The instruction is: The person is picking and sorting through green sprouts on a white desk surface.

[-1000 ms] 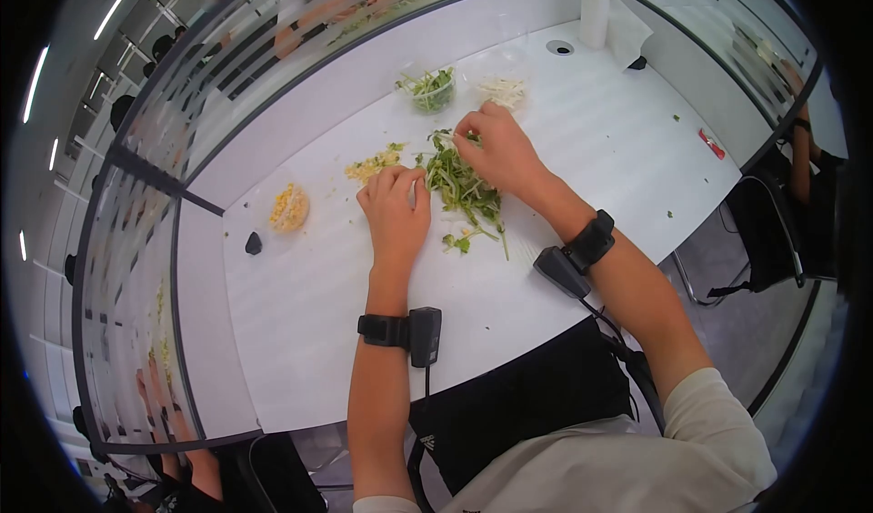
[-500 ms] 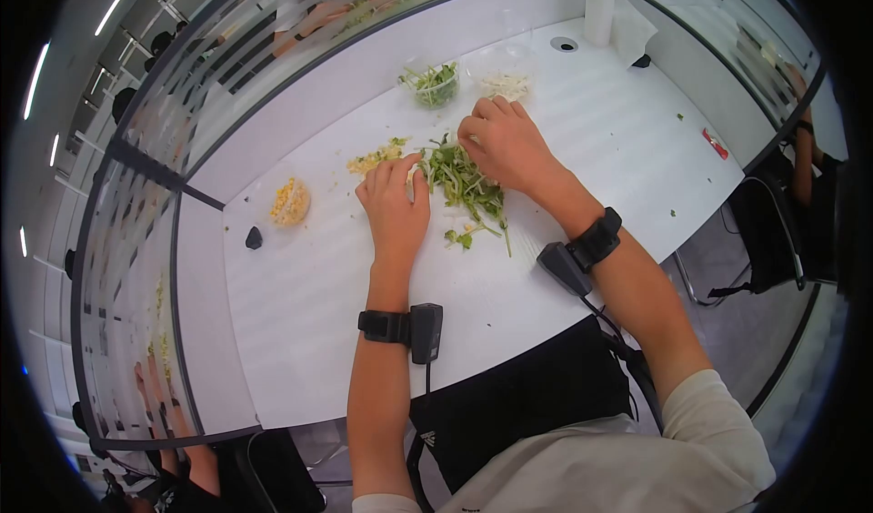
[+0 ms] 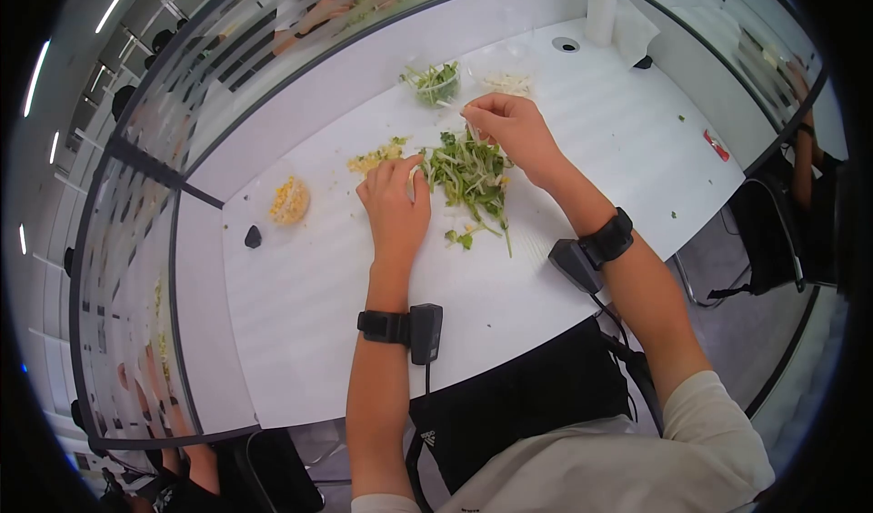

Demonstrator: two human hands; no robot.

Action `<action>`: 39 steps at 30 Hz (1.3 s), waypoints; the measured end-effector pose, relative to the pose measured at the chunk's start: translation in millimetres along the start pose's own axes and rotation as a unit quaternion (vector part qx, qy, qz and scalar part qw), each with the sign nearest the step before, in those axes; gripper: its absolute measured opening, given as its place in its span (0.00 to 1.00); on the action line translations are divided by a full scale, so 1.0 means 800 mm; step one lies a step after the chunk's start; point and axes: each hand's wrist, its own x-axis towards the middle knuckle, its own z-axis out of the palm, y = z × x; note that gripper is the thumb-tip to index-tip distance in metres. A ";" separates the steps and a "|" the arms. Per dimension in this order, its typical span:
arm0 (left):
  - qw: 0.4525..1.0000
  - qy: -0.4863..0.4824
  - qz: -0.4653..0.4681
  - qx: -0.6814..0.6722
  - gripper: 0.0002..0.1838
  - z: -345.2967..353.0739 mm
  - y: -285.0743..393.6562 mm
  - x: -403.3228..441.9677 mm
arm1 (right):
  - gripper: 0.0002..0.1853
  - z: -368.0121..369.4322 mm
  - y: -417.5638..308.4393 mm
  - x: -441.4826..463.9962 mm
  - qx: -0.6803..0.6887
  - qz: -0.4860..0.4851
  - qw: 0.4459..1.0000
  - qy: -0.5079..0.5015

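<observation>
A heap of leafy green sprouts mixed with pale strands point(image 3: 468, 175) lies mid-table. My right hand point(image 3: 516, 133) is raised over its far edge, thumb and index finger pinched on a thin white sprout. My left hand point(image 3: 394, 206) rests at the heap's left edge, fingers curved and thumb apart from them. Beyond its fingertips is a small pile of yellow corn bits point(image 3: 373, 160). Behind the heap stand a clear bowl of green sprouts point(image 3: 435, 85) and a clear container of white sprouts point(image 3: 506, 84).
At the left, a clear container of corn kernels point(image 3: 289, 202) sits near a small black object point(image 3: 253, 236). A white paper roll point(image 3: 599, 15) stands in the back corner. A red wrapper point(image 3: 717, 145) lies near the right edge. Low partitions point(image 3: 309, 104) border the table.
My right hand has lifted off the heap and shifted slightly right, its fingers now pinched on a white sprout. The left hand has barely moved.
</observation>
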 end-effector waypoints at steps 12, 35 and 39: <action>1.000 0.000 0.002 -0.001 0.11 -0.002 0.004 0.001 | 0.13 -0.014 -0.006 0.032 -0.128 -0.251 0.928 0.243; 1.000 0.005 -0.025 0.003 0.08 0.008 0.004 -0.009 | 0.10 -0.022 0.036 0.015 -0.262 -0.081 0.961 0.017; 1.000 -0.001 -0.017 0.001 0.09 0.005 0.005 -0.012 | 0.10 -0.022 0.027 0.010 -0.337 -0.107 0.930 -0.095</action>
